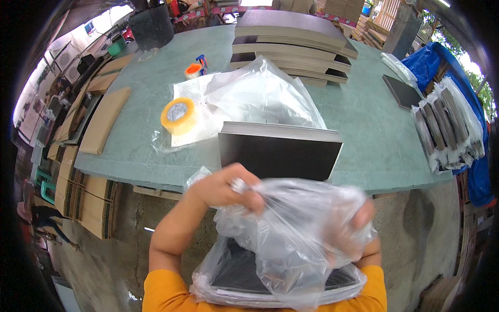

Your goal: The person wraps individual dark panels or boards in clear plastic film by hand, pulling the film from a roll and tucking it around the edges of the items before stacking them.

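Note:
My left hand is closed, pinching the rim of a clear plastic bag in front of my body. Behind or inside the bag's thin film is my right hand; it is smeared by motion, so its grip is unclear. Below both hands, against my body, lie black flat boards wrapped in clear plastic. Just beyond my hands a black-faced slab with pale, layered edges stands near the table's front edge. Crumpled clear plastic sheets spread behind it, with a roll of yellowish tape on their left part.
A green table spans the view. At its back stands a stack of dark-topped boards. A smaller tape roll with a blue dispenser is at left. Plastic-wrapped slabs stand at right beside a blue tarp. Brown cardboard lies left.

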### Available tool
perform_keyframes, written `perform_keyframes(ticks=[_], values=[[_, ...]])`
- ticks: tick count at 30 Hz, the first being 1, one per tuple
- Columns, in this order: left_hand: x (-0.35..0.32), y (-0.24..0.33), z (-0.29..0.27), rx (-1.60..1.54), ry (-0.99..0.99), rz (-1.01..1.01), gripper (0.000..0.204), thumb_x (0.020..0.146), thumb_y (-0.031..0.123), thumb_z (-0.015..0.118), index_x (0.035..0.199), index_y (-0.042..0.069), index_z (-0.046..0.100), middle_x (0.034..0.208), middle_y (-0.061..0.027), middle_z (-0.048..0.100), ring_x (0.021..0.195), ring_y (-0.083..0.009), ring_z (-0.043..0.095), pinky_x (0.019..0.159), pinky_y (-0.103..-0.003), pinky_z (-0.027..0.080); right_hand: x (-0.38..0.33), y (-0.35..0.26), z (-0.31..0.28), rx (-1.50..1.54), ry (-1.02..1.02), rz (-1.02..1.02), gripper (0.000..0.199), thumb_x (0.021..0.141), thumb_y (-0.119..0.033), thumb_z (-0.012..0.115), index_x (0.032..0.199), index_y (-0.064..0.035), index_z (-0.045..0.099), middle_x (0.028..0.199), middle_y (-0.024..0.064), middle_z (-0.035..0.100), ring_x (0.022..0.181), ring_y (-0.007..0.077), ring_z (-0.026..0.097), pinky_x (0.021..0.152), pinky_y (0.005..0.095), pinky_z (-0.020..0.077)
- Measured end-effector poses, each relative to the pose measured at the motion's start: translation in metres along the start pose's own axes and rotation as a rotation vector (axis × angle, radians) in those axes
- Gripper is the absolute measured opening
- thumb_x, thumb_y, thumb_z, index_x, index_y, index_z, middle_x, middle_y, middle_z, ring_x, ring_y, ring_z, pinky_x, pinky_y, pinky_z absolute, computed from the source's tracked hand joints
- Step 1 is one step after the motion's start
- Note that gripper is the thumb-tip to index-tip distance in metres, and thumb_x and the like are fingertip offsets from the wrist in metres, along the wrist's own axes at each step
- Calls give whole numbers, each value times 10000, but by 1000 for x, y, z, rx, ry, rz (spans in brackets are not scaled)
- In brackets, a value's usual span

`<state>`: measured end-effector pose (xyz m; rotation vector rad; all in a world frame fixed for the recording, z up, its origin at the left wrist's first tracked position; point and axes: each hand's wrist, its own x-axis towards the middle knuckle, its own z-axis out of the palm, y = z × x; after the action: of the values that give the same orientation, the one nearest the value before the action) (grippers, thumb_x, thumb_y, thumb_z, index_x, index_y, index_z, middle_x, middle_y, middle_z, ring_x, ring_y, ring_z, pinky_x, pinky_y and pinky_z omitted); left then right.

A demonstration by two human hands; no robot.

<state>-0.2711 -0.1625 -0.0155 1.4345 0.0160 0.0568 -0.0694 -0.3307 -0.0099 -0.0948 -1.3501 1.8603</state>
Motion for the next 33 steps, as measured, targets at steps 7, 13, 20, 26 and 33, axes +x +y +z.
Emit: perform_keyframes(ticks=[7,13,20,26,33], values=[[-1,10,33,1207,-377,-244,106,717,88,562,791,18,533,645,-120,578,661,-234,606,552,-329,489,-35,9,-17,-1831,44,1288,351,727,-295,541,984,-58,563,968,161,572,924,264,546,896,413,347],[-11,-14,65,1596,-430,512,109,669,138,503,755,77,531,663,-44,510,622,-188,557,534,-295,487,-50,8,-24,-2107,601,650,372,728,-175,450,1083,-98,527,1127,97,520,1096,276,436,1031,488,93],[-57,-78,2,1519,-367,-626,149,788,192,500,759,63,566,681,-142,586,697,-281,599,611,-394,476,-7,-31,10,-1540,633,864,310,618,-54,573,928,-47,560,830,104,587,757,260,572,670,368,457],[-69,0,-28,491,999,-269,225,667,131,641,860,53,554,748,-58,580,712,-151,559,646,-306,444,-27,-11,-20,-1801,1203,273,321,547,-7,582,863,-61,556,813,73,563,710,210,554,628,313,447],[-17,-15,-52,1453,969,-18,621,609,-75,491,1176,176,455,1059,-96,489,792,-232,533,643,-330,458,-23,2,-46,-2205,1313,186,621,532,111,459,1121,-83,493,1004,127,528,968,315,476,850,411,373]])
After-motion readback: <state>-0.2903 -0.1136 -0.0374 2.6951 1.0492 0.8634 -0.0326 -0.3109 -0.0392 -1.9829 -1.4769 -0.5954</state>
